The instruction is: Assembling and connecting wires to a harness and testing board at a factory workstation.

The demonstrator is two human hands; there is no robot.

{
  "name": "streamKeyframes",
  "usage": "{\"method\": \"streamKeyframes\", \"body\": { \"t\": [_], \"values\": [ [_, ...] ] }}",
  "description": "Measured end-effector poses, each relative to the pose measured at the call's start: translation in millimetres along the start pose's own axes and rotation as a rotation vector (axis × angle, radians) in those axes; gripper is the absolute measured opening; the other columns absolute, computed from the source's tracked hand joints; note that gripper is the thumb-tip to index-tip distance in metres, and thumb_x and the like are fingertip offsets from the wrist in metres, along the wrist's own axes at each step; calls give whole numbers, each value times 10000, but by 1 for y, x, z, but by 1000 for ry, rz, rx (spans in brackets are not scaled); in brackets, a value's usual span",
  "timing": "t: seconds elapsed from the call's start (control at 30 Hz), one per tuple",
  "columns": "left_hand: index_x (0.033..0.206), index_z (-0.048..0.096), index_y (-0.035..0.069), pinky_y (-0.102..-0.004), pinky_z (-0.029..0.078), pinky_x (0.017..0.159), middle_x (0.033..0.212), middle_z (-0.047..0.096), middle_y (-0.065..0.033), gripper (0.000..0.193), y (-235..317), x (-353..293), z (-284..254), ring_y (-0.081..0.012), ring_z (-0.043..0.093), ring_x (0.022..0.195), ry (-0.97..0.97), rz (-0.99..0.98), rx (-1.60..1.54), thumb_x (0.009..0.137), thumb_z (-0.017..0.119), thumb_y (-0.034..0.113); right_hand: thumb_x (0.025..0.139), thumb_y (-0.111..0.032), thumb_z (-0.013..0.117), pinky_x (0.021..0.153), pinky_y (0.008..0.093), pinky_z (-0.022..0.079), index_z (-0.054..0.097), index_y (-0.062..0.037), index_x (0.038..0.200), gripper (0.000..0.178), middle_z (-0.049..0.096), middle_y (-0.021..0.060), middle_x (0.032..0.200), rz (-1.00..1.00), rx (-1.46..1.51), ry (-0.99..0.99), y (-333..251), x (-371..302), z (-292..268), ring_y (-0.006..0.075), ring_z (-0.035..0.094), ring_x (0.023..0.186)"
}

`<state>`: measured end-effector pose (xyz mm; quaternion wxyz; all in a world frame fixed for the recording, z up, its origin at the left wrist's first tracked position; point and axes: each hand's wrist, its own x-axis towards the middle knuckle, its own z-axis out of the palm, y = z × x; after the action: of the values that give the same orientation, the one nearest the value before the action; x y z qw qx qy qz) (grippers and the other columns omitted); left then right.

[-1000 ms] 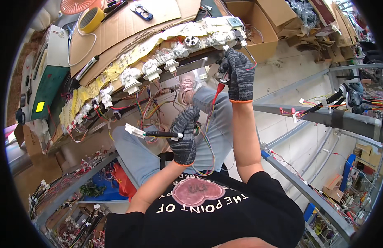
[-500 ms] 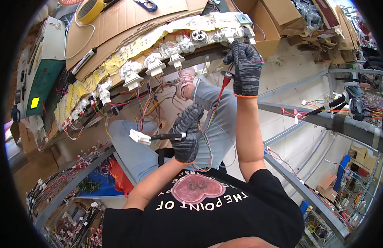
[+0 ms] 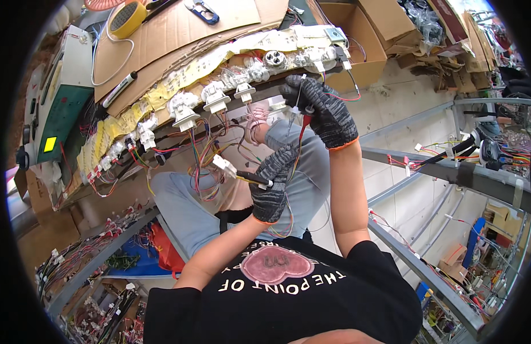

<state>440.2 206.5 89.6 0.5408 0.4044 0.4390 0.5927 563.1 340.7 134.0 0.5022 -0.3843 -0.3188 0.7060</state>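
Note:
My left hand [image 3: 271, 186], in a dark grey knit glove, is closed around a wire harness. Its black sleeve [image 3: 254, 178] and white plug connector [image 3: 224, 166] stick out to the left. My right hand [image 3: 328, 114], gloved alike, is raised farther off to the right with bent fingers pinching a red-handled probe [image 3: 306, 120]. A small pale piece [image 3: 296, 109] shows at the same fingertips; its kind is unclear. Beyond both hands runs a row of white connector sockets [image 3: 215, 97] backed with yellow tape. A white socket [image 3: 320, 57] at its right end is nearest my right hand.
A green meter box [image 3: 62, 109] with a lit yellow display stands at the left. Cardboard [image 3: 179, 40] on the bench bears a marker [image 3: 120, 89], a yellow tape roll [image 3: 128, 20] and blue snips [image 3: 202, 10]. Metal frame rails [image 3: 426, 163] cross at the right, hung with wires.
My right hand has come away from the right end of the socket row, nearer and to the left. My left hand has shifted slightly right and away from me, with the harness tilting along.

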Motion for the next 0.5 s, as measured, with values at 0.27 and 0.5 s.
{"method": "streamKeyframes", "body": {
  "t": [0.27, 0.5],
  "values": [
    [1016, 588, -13, -312, 432, 884, 1061, 597, -107, 225, 5, 12, 6, -210, 567, 985, 10, 148, 396, 805, 517, -51, 836, -198, 591, 543, 205, 432, 605, -33, 973, 215, 585, 16, 726, 40, 5, 226, -4, 6, -2, 81, 542, 632],
    [984, 597, 3, -321, 411, 885, 1044, 604, -99, 201, 9, 18, 8, -223, 552, 1000, 87, 287, 485, 797, 533, -31, 803, -202, 630, 384, 174, 298, 635, -64, 833, 142, 569, -12, 654, 55, -98, 325, -14, 7, 1, 36, 435, 461]
  ]
}}
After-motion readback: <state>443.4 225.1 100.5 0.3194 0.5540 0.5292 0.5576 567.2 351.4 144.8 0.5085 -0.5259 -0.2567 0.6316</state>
